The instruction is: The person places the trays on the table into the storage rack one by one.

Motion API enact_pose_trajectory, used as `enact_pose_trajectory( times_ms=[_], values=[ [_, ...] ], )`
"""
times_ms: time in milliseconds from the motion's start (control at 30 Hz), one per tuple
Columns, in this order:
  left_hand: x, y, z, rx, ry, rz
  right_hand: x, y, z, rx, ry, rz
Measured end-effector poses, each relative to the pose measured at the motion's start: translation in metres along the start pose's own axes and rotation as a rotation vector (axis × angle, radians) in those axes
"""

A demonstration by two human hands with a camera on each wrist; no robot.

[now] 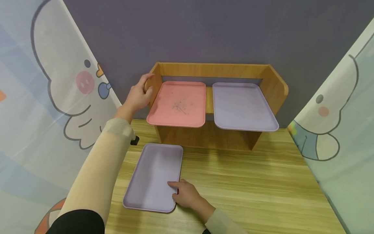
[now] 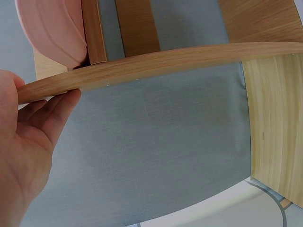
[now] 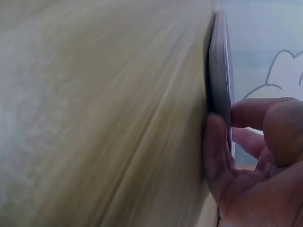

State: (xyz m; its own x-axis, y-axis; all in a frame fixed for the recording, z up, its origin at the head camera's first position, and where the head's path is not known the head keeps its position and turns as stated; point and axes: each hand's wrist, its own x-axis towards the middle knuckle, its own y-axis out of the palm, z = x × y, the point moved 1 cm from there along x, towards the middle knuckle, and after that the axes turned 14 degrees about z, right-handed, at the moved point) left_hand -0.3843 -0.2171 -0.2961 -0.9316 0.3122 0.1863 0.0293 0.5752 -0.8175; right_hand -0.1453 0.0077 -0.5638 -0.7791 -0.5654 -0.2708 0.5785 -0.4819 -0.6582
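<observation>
A small two-level wooden shelf [image 1: 214, 70] stands at the back of the table. My left hand [image 1: 139, 94] grips the upper edge of its left side panel [image 2: 156, 64]; in the left wrist view the fingers lie along the panel's outer face. On the table in front lies a light purple tray [image 1: 152, 175]. Its right rim is pinched by my right hand [image 1: 187, 194], with the index finger stretched over the tray's inside. The right wrist view shows this tray [image 3: 220, 66] edge-on between thumb and fingers, close to the tabletop.
A pink tray [image 1: 187, 92] with dark marks sits on the shelf's upper level at left. Beside it rests another light purple tray [image 1: 242, 104], jutting over the front. A grey wall [image 1: 210, 32] stands behind, with printed cartoon curtains [image 1: 67, 65] at both sides.
</observation>
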Motion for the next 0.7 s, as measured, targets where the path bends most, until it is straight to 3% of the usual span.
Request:
enact_pose_trajectory(
  times_ms=[267,533,700],
  values=[
    [0.000,0.000,0.000,-0.009,-0.009,0.013,-0.009,-0.007,-0.010,0.268,-0.054,0.064],
    [0.000,-0.001,0.001,-0.006,-0.005,0.010,-0.017,-0.010,-0.017,0.250,-0.124,0.086],
    [0.001,-0.001,0.002,-0.010,-0.009,0.019,-0.022,-0.011,-0.021,0.299,-0.153,0.110]
  ],
)
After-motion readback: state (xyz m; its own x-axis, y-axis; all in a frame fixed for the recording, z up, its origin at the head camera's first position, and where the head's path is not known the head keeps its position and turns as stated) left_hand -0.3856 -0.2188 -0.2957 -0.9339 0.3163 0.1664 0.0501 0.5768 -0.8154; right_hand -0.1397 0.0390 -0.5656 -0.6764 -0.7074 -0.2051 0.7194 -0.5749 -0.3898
